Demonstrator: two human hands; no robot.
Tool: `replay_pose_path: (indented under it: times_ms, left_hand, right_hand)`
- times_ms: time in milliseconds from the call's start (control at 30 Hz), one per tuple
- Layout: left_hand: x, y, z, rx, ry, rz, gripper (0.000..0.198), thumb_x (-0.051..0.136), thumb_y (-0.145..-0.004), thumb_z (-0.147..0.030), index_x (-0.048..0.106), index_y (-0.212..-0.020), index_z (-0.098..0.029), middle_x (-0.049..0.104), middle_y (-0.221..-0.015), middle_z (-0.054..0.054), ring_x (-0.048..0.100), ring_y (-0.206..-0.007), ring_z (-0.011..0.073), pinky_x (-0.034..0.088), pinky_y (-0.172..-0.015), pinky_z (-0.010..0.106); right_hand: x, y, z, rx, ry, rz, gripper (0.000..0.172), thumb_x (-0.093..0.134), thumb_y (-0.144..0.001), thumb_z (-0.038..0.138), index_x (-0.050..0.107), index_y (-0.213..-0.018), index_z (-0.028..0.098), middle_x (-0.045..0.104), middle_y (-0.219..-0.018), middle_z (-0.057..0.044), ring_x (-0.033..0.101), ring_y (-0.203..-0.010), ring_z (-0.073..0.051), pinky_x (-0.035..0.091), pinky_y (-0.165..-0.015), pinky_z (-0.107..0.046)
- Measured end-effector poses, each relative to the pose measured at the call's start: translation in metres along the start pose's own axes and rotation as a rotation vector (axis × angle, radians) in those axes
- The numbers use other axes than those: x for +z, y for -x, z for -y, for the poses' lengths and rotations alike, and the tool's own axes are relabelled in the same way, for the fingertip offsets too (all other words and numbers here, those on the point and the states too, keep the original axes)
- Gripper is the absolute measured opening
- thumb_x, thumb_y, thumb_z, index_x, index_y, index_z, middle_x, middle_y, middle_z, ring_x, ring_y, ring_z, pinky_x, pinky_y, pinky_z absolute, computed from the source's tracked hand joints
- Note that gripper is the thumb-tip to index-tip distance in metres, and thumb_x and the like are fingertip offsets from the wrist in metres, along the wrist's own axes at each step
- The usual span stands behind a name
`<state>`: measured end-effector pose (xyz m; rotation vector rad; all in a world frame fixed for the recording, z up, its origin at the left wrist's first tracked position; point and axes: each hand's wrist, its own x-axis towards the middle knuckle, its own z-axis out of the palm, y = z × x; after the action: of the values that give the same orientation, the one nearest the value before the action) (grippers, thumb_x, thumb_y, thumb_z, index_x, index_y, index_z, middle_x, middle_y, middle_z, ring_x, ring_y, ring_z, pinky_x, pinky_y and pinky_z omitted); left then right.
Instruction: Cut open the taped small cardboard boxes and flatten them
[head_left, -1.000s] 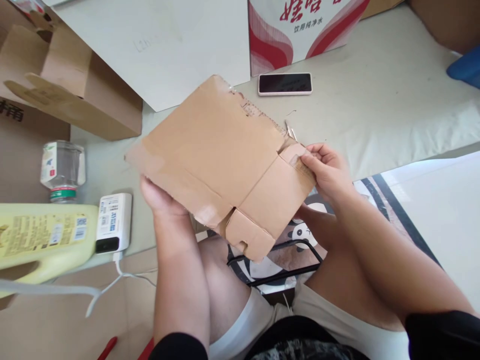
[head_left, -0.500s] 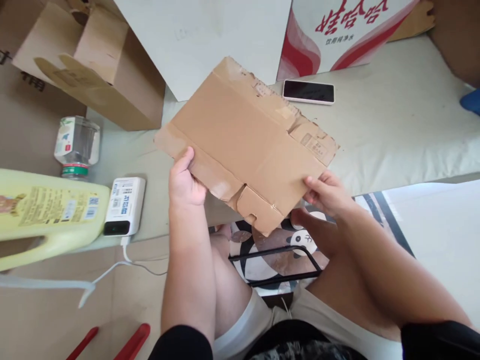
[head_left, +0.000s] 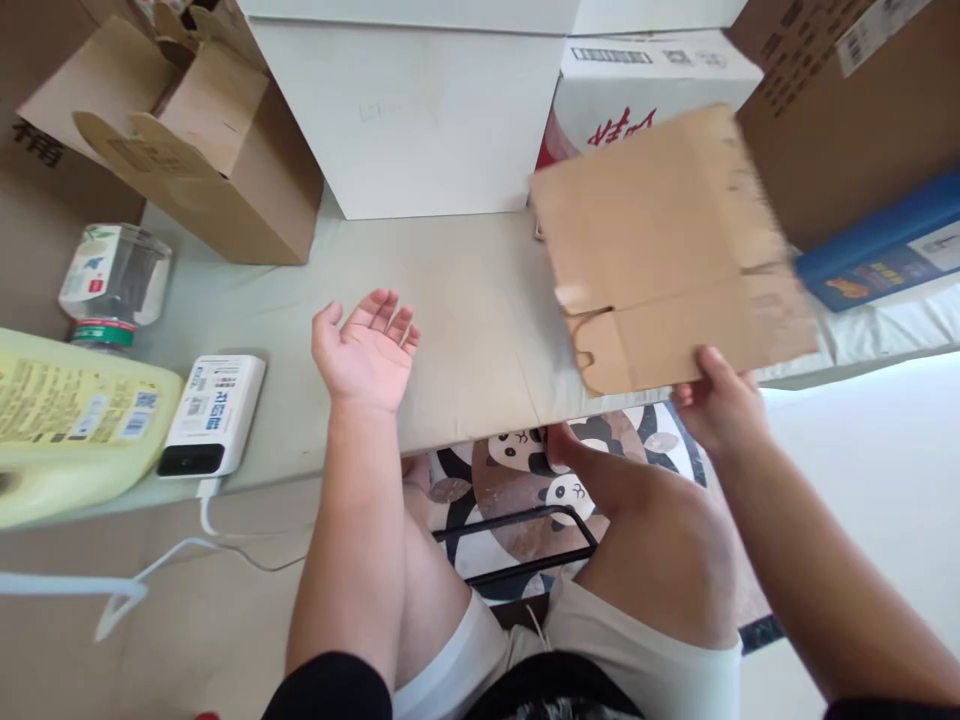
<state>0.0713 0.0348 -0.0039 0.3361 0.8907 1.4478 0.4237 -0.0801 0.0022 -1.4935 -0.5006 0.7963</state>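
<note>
A flattened cardboard box [head_left: 660, 250], brown with torn edges and slotted flaps, is held up on the right side. My right hand [head_left: 724, 405] pinches its lower edge, thumb on the near face and fingers behind. The sheet covers part of the white and red box and whatever lies under it on the bench. My left hand [head_left: 367, 350] is apart from the cardboard, palm up over the bench cover [head_left: 465, 300], its fingers loosely spread and holding nothing.
Along the back stand a brown carton [head_left: 247, 170], a white box [head_left: 420, 120] and a white and red box [head_left: 660, 80]. A blue box [head_left: 885, 245] is at the right. Leftward are a power bank [head_left: 214, 415] with a cable, a yellow jug [head_left: 82, 420] and a clear bottle [head_left: 116, 280].
My left hand has let go of the cardboard. My right hand has carried it to the right and turned it. The view has shifted, and the phone is now hidden.
</note>
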Motion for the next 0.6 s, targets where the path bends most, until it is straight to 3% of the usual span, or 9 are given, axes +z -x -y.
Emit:
replay_pose_path:
  times_ms: [167,300,367,433,500,600]
  left_hand:
    - [0.005,-0.001,0.002,-0.014,-0.012,-0.002,0.033,0.054,-0.084,-0.053,0.063,-0.075,-0.022,0.071,-0.084,0.008,0.063,-0.063,0.0154,0.052,-0.058,0.028]
    - [0.010,-0.004,0.006,-0.025,-0.011,-0.016,0.032,0.051,-0.086,-0.050,0.063,-0.074,-0.023,0.068,-0.077,0.007,0.059,-0.059,0.0148,0.051,-0.056,0.029]
    - [0.013,-0.006,0.008,-0.026,-0.016,-0.015,0.033,0.052,-0.086,-0.051,0.062,-0.073,-0.023,0.067,-0.075,0.007,0.058,-0.058,0.0149,0.051,-0.056,0.029]
    - [0.015,-0.008,0.010,-0.027,-0.030,-0.006,0.034,0.054,-0.085,-0.053,0.061,-0.073,-0.022,0.064,-0.072,0.006,0.058,-0.057,0.0149,0.050,-0.055,0.029]
    - [0.017,-0.010,0.010,-0.032,-0.041,-0.004,0.034,0.055,-0.085,-0.053,0.060,-0.072,-0.022,0.062,-0.070,0.006,0.057,-0.055,0.0149,0.050,-0.054,0.029]
    - [0.020,-0.013,0.007,-0.041,-0.029,-0.028,0.033,0.052,-0.085,-0.049,0.060,-0.071,-0.021,0.060,-0.068,0.005,0.056,-0.054,0.0139,0.050,-0.053,0.028]
  right_hand:
    - [-0.068,-0.044,0.024,-0.204,0.119,-0.343,0.040,0.092,-0.047,0.039,0.059,-0.066,0.028,0.057,-0.064,-0.002,0.044,-0.044,-0.012,0.034,-0.040,-0.037]
    - [-0.094,-0.083,0.038,-0.232,0.258,-0.504,0.027,0.085,-0.061,0.030,0.058,-0.058,0.025,0.057,-0.055,-0.003,0.054,-0.046,-0.014,0.046,-0.052,-0.046]
    - [-0.087,-0.108,0.050,-0.217,0.294,-0.551,0.026,0.081,-0.068,0.022,0.056,-0.061,0.024,0.058,-0.054,-0.001,0.056,-0.046,-0.014,0.048,-0.055,-0.045]
    - [-0.068,-0.140,0.068,-0.217,0.329,-0.571,0.026,0.076,-0.074,0.012,0.053,-0.065,0.023,0.068,-0.067,-0.004,0.060,-0.050,-0.012,0.050,-0.056,-0.041]
    - [-0.041,-0.179,0.089,-0.211,0.322,-0.523,0.027,0.068,-0.079,0.002,0.051,-0.069,0.021,0.075,-0.093,-0.012,0.067,-0.063,-0.010,0.051,-0.058,-0.033]
    - [-0.001,-0.232,0.109,-0.076,0.278,-0.420,0.027,0.050,-0.093,0.002,0.047,-0.072,0.019,0.074,-0.109,-0.019,0.071,-0.074,-0.008,0.051,-0.060,-0.027]
